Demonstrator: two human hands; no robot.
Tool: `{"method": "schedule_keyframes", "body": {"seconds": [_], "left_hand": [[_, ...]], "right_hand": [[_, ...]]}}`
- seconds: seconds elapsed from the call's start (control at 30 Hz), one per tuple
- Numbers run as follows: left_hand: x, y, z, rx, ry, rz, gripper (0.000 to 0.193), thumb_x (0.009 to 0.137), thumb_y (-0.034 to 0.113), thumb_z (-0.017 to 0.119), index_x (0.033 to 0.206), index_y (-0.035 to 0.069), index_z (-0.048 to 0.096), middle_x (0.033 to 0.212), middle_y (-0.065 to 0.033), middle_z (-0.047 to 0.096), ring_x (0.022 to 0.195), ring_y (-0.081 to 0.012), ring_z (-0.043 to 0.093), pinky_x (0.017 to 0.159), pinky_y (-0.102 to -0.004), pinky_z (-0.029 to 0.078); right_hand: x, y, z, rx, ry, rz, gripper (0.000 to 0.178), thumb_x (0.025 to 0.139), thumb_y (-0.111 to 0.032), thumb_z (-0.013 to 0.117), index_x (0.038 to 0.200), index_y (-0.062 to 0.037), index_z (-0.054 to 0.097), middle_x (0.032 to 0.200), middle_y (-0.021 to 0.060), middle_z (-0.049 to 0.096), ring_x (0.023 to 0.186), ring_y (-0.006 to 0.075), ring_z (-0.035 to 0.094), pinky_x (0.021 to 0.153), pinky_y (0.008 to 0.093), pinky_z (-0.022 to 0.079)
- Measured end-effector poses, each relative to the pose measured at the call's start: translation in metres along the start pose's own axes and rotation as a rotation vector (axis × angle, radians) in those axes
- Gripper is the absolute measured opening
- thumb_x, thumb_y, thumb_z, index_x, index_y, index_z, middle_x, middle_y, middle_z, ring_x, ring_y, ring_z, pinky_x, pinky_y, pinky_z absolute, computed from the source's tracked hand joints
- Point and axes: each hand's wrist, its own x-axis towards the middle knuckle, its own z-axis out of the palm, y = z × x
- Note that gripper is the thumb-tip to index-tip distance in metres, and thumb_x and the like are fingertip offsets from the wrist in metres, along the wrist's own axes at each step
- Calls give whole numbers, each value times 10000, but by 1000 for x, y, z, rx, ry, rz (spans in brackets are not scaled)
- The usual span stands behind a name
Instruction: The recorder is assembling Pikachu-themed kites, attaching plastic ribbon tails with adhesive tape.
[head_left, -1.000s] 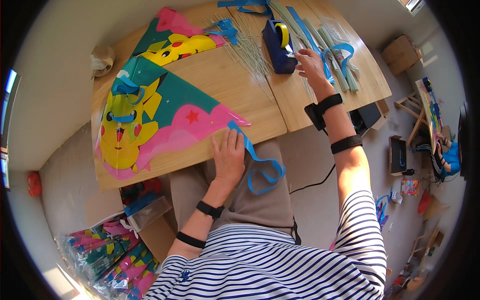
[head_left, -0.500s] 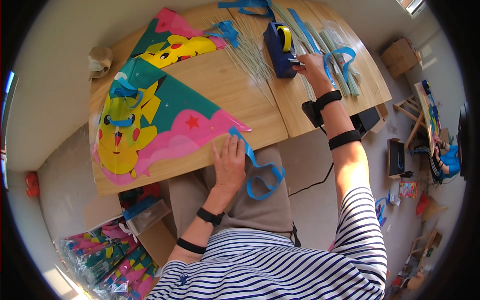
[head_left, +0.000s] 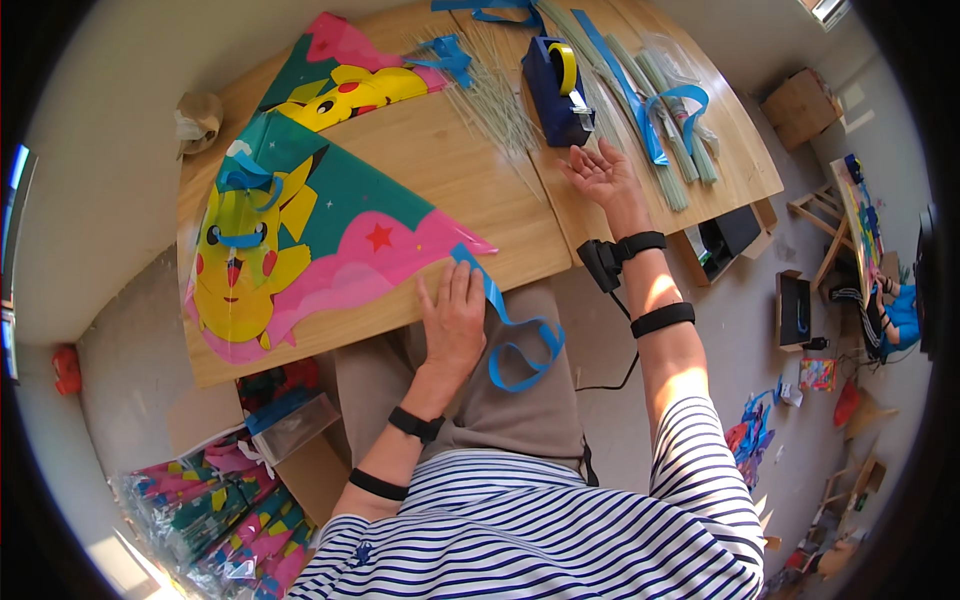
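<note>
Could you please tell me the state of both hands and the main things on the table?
Nearest blue ribbon: end flat, rest curled
Left hand: palm down, touching that ribbon
Right hand: palm up, nothing visibly held
Tape dispenser: upright, yellow roll fitted
Nearer printed sheet: spread flat
Thin sticks: strewn loose

The table is showing smooth, grained wood with a soft sheen. The printed sheet is presenting as thin, glossy film. The tape dispenser is looking like smooth, hard plastic. The ribbon is appearing smooth, faintly shiny. The trousers are displaying matt cloth; the carton, dull cardboard. The bag is glinting as crinkled plastic.
</note>
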Motion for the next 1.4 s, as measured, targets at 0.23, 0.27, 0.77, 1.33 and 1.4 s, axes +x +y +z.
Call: {"method": "schedule_keyframes", "body": {"seconds": [0.23,0.27,0.77,1.33,1.4], "left_hand": [[-1,-1,1,16,0,-16,491,763,37,649,1252,12,614,1328,-115,564,1327,-291,484,1140,-659,237],[-1,-1,0,15,1,-16,494,760,37,651,1252,14,615,1330,-113,563,1327,-290,484,1138,-660,239],[0,1,-1,-6,-6,-27,491,757,40,656,1246,23,617,1333,-101,561,1336,-281,480,1134,-670,234],[-2,0,-2,5,28,-39,446,778,46,637,1222,10,621,1302,-112,560,1307,-299,491,1129,-657,236],[-2,-2,-1,10,26,-42,442,785,43,624,1226,12,623,1300,-111,558,1297,-303,495,1128,-648,240]], "right_hand": [[-9,8,27,-123,0,-63,375,882,-192,753,1082,29,525,1011,164,590,962,350,675,1014,640,445],[-4,9,28,-140,-3,-80,355,887,-187,745,1080,21,532,1005,156,593,962,343,677,1017,642,438],[20,12,20,-515,32,-527,158,880,-24,628,1029,29,629,1002,149,712,933,312,735,849,459,476],[6,22,19,-1198,-233,-763,108,817,-89,709,820,19,704,690,1,622,612,81,537,574,251,421],[-28,39,57,-1430,-468,-681,90,832,-79,692,840,9,707,707,8,620,658,111,563,602,284,437]]}}
